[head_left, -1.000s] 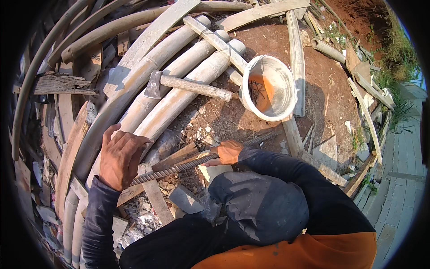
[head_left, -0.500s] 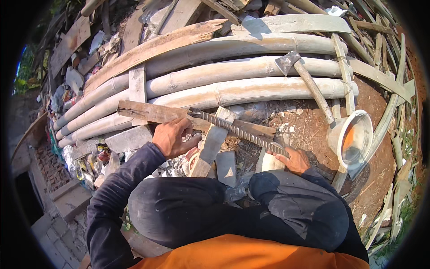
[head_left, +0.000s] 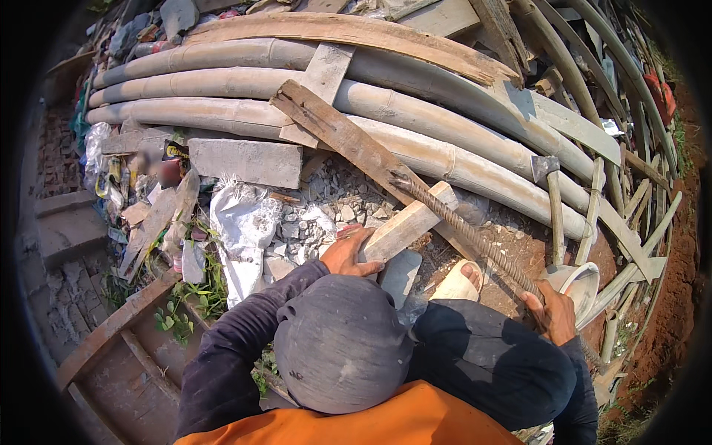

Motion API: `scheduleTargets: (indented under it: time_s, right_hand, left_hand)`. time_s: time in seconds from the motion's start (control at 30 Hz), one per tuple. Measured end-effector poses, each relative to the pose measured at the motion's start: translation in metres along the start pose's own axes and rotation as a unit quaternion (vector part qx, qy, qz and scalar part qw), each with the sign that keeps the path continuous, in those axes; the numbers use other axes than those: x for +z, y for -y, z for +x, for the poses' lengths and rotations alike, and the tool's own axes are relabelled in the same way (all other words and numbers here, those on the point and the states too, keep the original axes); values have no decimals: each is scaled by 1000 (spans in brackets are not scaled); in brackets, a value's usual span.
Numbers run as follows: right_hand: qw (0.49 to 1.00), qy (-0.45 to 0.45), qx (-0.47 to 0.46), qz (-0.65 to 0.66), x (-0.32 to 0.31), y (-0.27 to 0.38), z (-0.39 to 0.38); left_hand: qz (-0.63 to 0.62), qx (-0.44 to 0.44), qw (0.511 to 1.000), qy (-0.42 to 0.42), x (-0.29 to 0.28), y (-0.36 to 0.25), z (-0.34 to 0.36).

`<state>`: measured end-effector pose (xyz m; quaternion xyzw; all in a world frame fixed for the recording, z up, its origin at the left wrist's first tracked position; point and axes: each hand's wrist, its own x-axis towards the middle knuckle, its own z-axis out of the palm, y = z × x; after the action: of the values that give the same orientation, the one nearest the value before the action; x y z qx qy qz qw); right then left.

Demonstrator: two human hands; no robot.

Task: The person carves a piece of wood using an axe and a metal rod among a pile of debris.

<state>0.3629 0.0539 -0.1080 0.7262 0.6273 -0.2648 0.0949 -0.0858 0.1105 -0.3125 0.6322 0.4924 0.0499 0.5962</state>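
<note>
My left hand (head_left: 347,254) is at the near end of a short wooden block (head_left: 406,226), its thumb against the end and its fingers along the left side. My right hand (head_left: 552,307) is closed round the lower end of a ribbed steel pry bar (head_left: 475,236). The bar slants up to the left, and its forked tip rests by a long plank (head_left: 341,141). Crossing beneath the bar, the block lies on or against that plank. The plank's far end leans over bamboo poles (head_left: 245,81). A pale flat piece (head_left: 401,276) sits just below the block.
A hatchet (head_left: 549,194) leans on the bamboo at the right, near a white bucket (head_left: 580,294). Rubble (head_left: 334,200) and a white sack (head_left: 241,230) lie left of the plank. My sandalled foot (head_left: 461,282) is under the bar. A wooden frame (head_left: 119,326) stands lower left.
The view has swung to the left. My left hand has come down from beside the plank and bar tip to the block's near end. My right hand still holds the bar.
</note>
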Motion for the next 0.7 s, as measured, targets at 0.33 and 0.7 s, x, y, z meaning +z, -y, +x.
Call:
scheduleTargets:
  time_s: [0.33, 0.7]
  right_hand:
    - [993, 72, 3, -90, -79, 86, 2]
    - [989, 90, 33, -115, -86, 107, -12]
  left_hand:
    - [-17, -25, 999, -11, -22, 15, -17]
    - [-63, 44, 996, -52, -16, 23, -4]
